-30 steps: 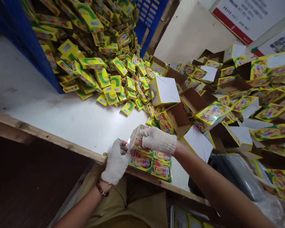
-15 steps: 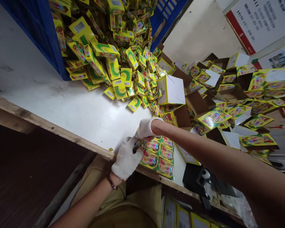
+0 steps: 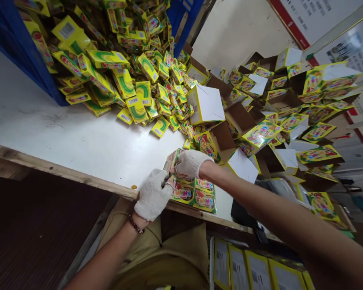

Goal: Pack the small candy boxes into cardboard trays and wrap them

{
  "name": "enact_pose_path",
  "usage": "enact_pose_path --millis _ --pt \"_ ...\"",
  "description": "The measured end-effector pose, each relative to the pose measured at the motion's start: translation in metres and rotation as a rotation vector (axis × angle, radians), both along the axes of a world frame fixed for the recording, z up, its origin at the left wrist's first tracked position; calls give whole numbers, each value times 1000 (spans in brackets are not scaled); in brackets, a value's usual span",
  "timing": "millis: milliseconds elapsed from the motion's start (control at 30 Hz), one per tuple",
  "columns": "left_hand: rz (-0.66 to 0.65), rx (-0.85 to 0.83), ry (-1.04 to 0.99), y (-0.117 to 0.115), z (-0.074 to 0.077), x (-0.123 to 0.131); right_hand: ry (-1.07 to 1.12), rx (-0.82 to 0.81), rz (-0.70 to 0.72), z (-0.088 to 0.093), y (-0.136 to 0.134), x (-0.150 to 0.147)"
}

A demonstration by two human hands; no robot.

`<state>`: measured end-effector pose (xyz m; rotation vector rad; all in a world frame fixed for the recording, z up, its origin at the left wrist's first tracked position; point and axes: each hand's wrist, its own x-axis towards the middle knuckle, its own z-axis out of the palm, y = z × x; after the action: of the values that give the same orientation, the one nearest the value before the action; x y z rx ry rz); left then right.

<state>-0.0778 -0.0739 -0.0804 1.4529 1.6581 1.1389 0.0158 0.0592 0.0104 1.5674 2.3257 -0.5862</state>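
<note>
Left of the hands, a heap of small yellow-and-green cardboard boxes [image 3: 125,84] spills from a blue plastic crate [image 3: 27,60]; a bump could perhaps send it sliding toward them. The white-gloved left hand [image 3: 153,195] is at the near corner of a clear-wrapped, green-and-red printed pack [image 3: 170,159], fingers bent; whether it pinches cannot be told. The white-gloved right hand [image 3: 191,163] curls over the pack from the right, pinching it. Beneath and just beside both hands, multicoloured "TWINS" packs [image 3: 204,199] lie close to the wooden table edge [image 3: 78,177], so a careless wrist might tip them off. The pack looks glossy, tilted and squarish, partly hidden by fingers.
</note>
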Motion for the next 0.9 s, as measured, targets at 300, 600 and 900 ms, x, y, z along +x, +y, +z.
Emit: enact_pose_path --millis 300,600,900 --pt "-256 344 605 22 6 -9 308 438 107 -23 -54 79" --pt "-444 199 864 94 50 14 132 385 84 -22 -21 114" --pt "-55 -240 6 17 15 14 243 224 -169 -29 -5 141"
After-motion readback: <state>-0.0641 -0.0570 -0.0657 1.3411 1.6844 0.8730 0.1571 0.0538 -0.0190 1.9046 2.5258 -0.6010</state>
